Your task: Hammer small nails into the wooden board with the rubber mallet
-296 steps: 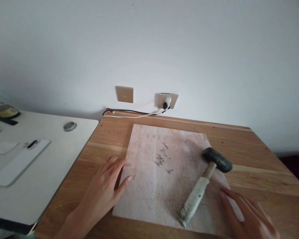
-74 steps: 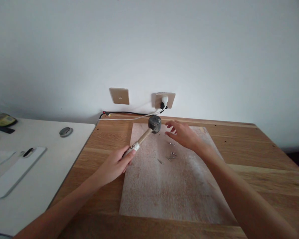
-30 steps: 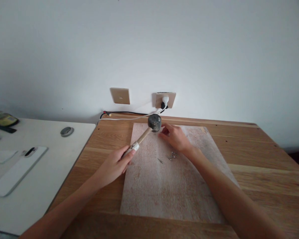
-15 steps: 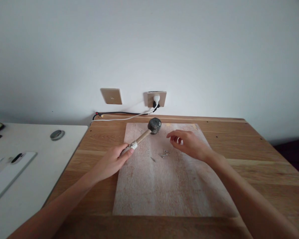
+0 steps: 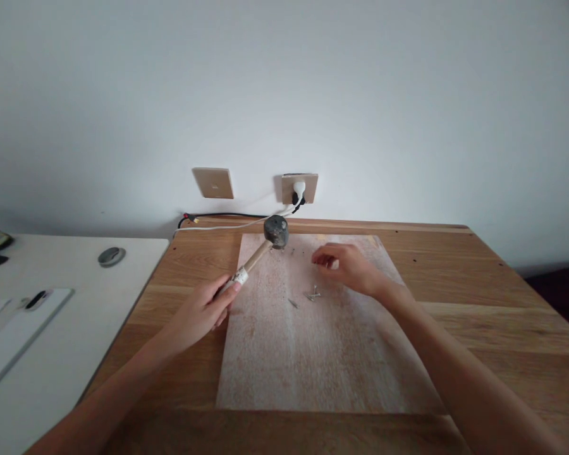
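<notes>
My left hand [image 5: 208, 309] is wrapped round the handle of a rubber mallet [image 5: 275, 232]. The mallet's dark head is raised over the far left part of a pale wooden board [image 5: 275, 366]. Over the board's far half, my right hand [image 5: 344, 265] has its fingers drawn together, pointing left. A tiny dark bit shows under those fingertips, too small to make out. Left of them, a few small nails [image 5: 293, 251] appear to stand in the board. Several loose nails [image 5: 313, 294] lie nearer me, with another nail [image 5: 293, 303] just left of them.
The board rests on a wooden table [image 5: 474, 316] against a wall. A socket with a white plug [image 5: 299, 188] and cables [image 5: 227, 216] sit behind it. On the white table at left are a phone [image 5: 33, 316] and a round grey object [image 5: 111, 256].
The mallet and my left hand have shifted left, the head slightly higher. My right hand has moved a little left and its fingers have closed together. Nails the mallet head covered now show.
</notes>
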The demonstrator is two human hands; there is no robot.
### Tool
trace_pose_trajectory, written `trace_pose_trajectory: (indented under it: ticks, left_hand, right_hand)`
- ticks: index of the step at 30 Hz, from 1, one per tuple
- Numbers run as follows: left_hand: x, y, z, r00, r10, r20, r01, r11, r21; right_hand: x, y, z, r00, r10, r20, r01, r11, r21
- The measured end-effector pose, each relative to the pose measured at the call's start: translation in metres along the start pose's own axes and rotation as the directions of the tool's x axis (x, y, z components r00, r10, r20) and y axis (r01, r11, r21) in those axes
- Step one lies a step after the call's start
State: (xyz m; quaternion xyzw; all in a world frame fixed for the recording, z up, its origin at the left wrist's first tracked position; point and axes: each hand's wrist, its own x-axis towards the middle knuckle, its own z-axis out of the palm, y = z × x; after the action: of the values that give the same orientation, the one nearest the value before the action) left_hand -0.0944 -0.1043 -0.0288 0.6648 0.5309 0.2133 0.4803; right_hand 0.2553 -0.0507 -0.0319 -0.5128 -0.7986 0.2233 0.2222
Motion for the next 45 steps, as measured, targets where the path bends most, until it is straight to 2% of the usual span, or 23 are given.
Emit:
trace_pose_trajectory:
  ticks: [3, 5, 11, 28, 36, 40, 45]
  left_hand:
    - [-0.004, -0.004, 0.000, 1.000, 0.003, -0.001, -0.003, 1.000, -0.015]
    - [-0.005, -0.006, 0.001, 1.000, -0.006, 0.007, 0.006, 1.000, -0.030]
    - [-0.008, -0.011, 0.002, 0.999, -0.025, 0.039, 0.029, 0.996, -0.083]
    - [-0.008, -0.014, 0.003, 0.999, -0.017, 0.039, 0.021, 0.994, -0.107]
    - [-0.006, -0.017, 0.003, 0.999, -0.019, 0.038, 0.023, 0.996, -0.089]
    - [-0.003, -0.010, 0.004, 0.999, 0.007, 0.048, -0.004, 0.998, -0.064]
    - [0.007, 0.012, 0.011, 0.995, 0.037, 0.090, -0.029, 0.996, -0.083]
  right_hand:
    - [0.015, 0.008, 0.008, 0.983, 0.055, -0.178, -0.040, 0.995, 0.089]
    - [0.023, 0.010, 0.015, 0.972, 0.072, -0.222, -0.049, 0.993, 0.107]
    - [0.028, 0.010, 0.029, 0.978, 0.042, -0.203, -0.025, 0.996, 0.085]
    - [0.025, 0.015, 0.039, 0.968, -0.001, -0.252, 0.009, 0.999, 0.030]
    - [0.025, 0.017, 0.039, 0.971, -0.009, -0.238, 0.003, 1.000, -0.022]
    - [0.027, 0.015, 0.040, 0.971, 0.001, -0.240, -0.009, 0.999, -0.032]
    - [0.024, 0.012, 0.037, 0.971, 0.010, -0.240, -0.020, 0.999, -0.039]
